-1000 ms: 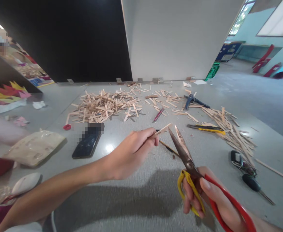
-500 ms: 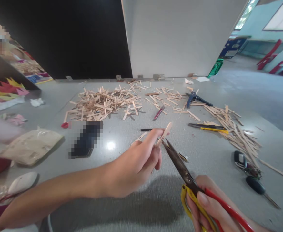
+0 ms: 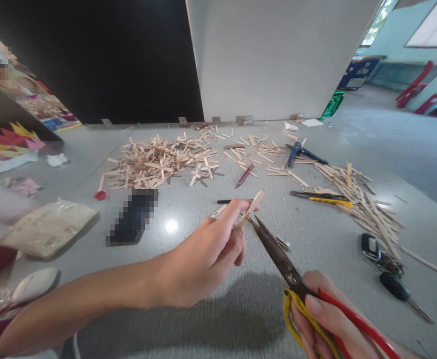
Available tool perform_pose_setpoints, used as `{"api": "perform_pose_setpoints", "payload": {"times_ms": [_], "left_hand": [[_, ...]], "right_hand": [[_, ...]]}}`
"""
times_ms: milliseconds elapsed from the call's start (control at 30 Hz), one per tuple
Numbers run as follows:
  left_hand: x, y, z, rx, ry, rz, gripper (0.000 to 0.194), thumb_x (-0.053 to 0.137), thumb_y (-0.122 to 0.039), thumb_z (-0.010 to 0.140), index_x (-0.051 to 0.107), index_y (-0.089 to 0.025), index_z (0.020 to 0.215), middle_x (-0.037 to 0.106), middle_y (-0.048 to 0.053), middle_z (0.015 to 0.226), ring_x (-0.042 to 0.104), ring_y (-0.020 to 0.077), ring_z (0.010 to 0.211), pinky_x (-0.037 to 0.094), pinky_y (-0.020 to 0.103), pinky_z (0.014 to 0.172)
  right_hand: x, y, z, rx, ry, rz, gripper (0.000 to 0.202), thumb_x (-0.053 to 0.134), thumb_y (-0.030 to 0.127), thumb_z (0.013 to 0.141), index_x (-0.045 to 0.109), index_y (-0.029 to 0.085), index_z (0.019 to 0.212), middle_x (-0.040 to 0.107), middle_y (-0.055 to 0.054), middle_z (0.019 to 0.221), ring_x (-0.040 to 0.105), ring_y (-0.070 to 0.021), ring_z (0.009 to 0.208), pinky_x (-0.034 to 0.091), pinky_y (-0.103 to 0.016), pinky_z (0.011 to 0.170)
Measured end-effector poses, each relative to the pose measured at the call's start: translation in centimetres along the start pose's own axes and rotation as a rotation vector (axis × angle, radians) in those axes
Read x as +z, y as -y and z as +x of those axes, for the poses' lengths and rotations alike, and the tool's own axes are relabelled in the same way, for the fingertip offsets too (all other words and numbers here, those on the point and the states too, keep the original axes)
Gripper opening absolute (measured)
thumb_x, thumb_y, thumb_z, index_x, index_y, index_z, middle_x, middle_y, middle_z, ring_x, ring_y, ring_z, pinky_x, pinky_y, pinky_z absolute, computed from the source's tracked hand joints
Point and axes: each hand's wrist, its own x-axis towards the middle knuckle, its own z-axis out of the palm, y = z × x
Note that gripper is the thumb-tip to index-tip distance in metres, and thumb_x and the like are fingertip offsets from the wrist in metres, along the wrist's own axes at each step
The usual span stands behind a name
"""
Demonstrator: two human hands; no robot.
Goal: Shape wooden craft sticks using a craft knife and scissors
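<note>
Pinched between the fingers of my left hand (image 3: 207,254) is a pale wooden stick (image 3: 254,203), its rounded end pointing up and to the right. My right hand (image 3: 326,309) grips a pair of scissors (image 3: 278,252) with one yellow and one red handle. The scissor blades are slightly apart, and their tips are close to the lower part of the stick; whether they touch it I cannot tell. Under and behind my left hand lie a thin black tool (image 3: 223,201) and another light stick (image 3: 218,211), both partly hidden.
A heap of cut wooden pieces (image 3: 162,159) lies beyond my hands. At the right are long sticks (image 3: 375,214), a yellow utility knife (image 3: 330,198), blue-black pliers (image 3: 296,152) and keys (image 3: 393,284). A phone (image 3: 134,217) and a plastic packet (image 3: 54,227) lie left. Upright panels (image 3: 285,60) stand behind.
Both hands keep their holds. The stick has shifted slightly left and tilted a little, and the scissors have moved slightly right and down, with their blades a little nearer together.
</note>
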Motion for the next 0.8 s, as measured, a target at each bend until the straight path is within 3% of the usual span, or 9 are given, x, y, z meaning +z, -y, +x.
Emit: {"api": "perform_pose_setpoints", "payload": {"times_ms": [300, 467, 633, 800], "left_hand": [[-0.2, -0.1, 0.1, -0.015, 0.015, -0.008, 0.031, 0.036, -0.012, 0.102, 0.037, -0.022, 0.131, 0.058, -0.008, 0.07, 0.054, 0.0144, 0.06, 0.041, 0.031, 0.067], [-0.1, -0.1, 0.2, -0.016, 0.027, 0.026, 0.029, 0.036, -0.014, 0.102, 0.038, -0.022, 0.13, 0.057, -0.008, 0.071, 0.051, 0.0147, 0.059, 0.039, 0.031, 0.068], [-0.2, 0.0, 0.2, -0.033, 0.02, 0.094, 0.029, 0.034, -0.02, 0.106, 0.042, -0.02, 0.134, 0.05, -0.008, 0.065, 0.045, 0.0161, 0.057, 0.037, 0.03, 0.065], [-0.6, -0.2, 0.3, -0.027, -0.003, 0.103, 0.032, 0.038, -0.013, 0.101, 0.049, -0.022, 0.13, 0.04, -0.011, 0.064, 0.037, 0.0141, 0.054, 0.032, 0.028, 0.061]], "right_hand": [[-0.3, 0.1, 0.2, -0.028, 0.059, 0.005, 0.058, 0.053, 0.078, 0.103, 0.05, 0.023, 0.083, 0.047, 0.008, 0.057, 0.051, -0.0079, 0.047, 0.034, -0.019, 0.045], [-0.3, -0.2, 0.3, 0.031, 0.037, 0.053, 0.058, 0.052, 0.078, 0.103, 0.05, 0.023, 0.084, 0.049, 0.008, 0.058, 0.051, -0.0073, 0.046, 0.035, -0.018, 0.045], [0.3, 0.8, 0.6, 0.066, 0.028, 0.005, 0.067, 0.054, 0.086, 0.096, 0.051, 0.022, 0.075, 0.046, 0.008, 0.052, 0.047, -0.0062, 0.042, 0.03, -0.017, 0.041], [0.9, 1.7, 0.8, 0.027, 0.031, 0.038, 0.069, 0.055, 0.087, 0.095, 0.049, 0.024, 0.069, 0.04, 0.01, 0.045, 0.042, -0.0063, 0.037, 0.027, -0.017, 0.037]]}}
